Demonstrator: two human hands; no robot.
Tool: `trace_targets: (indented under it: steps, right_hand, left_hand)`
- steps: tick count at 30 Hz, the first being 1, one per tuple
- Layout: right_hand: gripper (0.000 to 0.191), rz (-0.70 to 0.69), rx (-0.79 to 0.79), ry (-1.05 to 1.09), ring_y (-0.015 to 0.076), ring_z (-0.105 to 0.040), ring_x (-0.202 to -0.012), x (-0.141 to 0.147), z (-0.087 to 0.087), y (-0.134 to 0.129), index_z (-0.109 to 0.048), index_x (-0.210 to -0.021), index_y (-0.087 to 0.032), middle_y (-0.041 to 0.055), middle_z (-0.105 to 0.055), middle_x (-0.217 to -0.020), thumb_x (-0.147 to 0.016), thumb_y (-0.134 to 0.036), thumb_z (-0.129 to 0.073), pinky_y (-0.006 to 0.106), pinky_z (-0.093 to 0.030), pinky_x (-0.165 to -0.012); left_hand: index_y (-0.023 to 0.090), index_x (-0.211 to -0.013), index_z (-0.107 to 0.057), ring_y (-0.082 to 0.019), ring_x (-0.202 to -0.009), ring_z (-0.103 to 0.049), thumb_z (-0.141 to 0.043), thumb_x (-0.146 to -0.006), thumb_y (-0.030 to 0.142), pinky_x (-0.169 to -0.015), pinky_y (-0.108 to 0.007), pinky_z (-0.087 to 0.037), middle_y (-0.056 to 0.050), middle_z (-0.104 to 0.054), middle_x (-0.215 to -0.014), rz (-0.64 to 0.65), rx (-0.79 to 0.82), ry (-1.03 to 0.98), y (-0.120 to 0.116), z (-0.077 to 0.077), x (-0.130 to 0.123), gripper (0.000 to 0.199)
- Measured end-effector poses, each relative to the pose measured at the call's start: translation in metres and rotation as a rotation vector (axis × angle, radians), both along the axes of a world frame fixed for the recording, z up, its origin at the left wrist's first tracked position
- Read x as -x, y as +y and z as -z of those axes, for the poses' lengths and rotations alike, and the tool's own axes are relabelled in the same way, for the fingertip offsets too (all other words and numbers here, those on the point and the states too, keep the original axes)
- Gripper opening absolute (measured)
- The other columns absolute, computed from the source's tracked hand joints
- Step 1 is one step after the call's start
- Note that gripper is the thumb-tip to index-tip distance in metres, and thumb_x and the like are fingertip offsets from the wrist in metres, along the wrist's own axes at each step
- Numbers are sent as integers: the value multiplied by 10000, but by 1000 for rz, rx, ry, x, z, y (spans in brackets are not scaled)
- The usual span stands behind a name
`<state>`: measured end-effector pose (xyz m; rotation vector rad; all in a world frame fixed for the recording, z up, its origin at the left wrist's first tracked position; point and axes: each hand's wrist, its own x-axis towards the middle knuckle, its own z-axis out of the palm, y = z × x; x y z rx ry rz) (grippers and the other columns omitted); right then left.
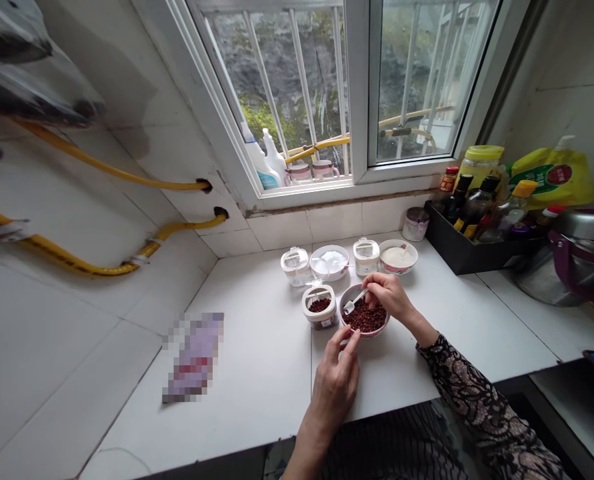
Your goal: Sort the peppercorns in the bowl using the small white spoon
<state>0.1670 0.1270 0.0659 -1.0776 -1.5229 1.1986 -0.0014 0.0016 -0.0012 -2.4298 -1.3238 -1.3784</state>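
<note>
My right hand (389, 293) is closed on the handle of a small white spoon (349, 306), its scoop end at the left inside of a bowl (378, 333). Dark reddish-brown dried grains, like peppercorns (364, 319), fill much of this bowl. At the near rim, my left hand (335, 373) grips the bowl with its fingertips. Close by on the left stands a clear seasoning jar (319, 308) with a white rim, its lid up and similar grains inside. Behind are two more clear jars (295, 267) (366, 257), a bowl of white powder (331, 261) and a bowl of pale granules (398, 257).
A black box of bottles (459, 247) and a metal pot (567, 267) stand on the right. A lidded jar (416, 224) is by the back wall. A blurred purple item (195, 357) lies left on the white tiled counter (257, 387). Yellow pipes (101, 270) run along the left wall.
</note>
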Motion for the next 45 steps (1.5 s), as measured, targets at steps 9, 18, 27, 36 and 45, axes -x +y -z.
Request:
trace_targets:
  steps: [9,18,27,36,45]
  right_hand:
    - [168,13,-29,100,147,-610,-424,-3,-8,3,-602,-767,-196,-10,-652,-559,-740,-357,-560,251,-518,-451]
    - [154,-52,-590,-160,151,-660,-652,28,-13,-21,-640,-939,-210,14,-693,-727,-960,-260,-496,270,-526,-655]
    - [189,150,-462,-316,154,-582,-553,-2,-11,-7,-639,-850,-206,-7,-631,-624,-905,-196,-459,258,-453,-589]
    - [163,46,-331,-335,155,-539,-505,3,-4,-9,-620,-720,-236,-31,-595,-530,-805,-176,-495,257,-409,-563]
    - [147,-17,-207,-202,137,-546,-463,5,-6,-10,-578,-685,-233,-56,-574,-483,-763,-162,-476,242,-444,-546]
  left_hand:
    - [199,-1452,-488,-228,-1216,-647,-432,-938,-3,-939,-329,-618,-159,-579,-1321,-16,-1,-1,0,3,-1,554]
    - [175,-1471,-466,-210,-1182,-643,-423,-915,-32,-924,-306,-622,-172,-542,-1345,-7,-30,-7,1,3,-2,595]
    - [184,-1472,-458,-217,-1235,-620,-423,-934,-22,-965,-323,-613,-163,-543,-1342,-8,-4,-1,0,1,-2,577]
    - [210,-1484,-444,-231,-1221,-644,-417,-936,-14,-942,-340,-626,-160,-567,-1327,-22,-5,18,0,0,-2,592]
    - [198,-1476,-461,-230,-1235,-635,-421,-939,-17,-956,-334,-617,-164,-568,-1333,-10,5,9,-1,-1,-1,580]
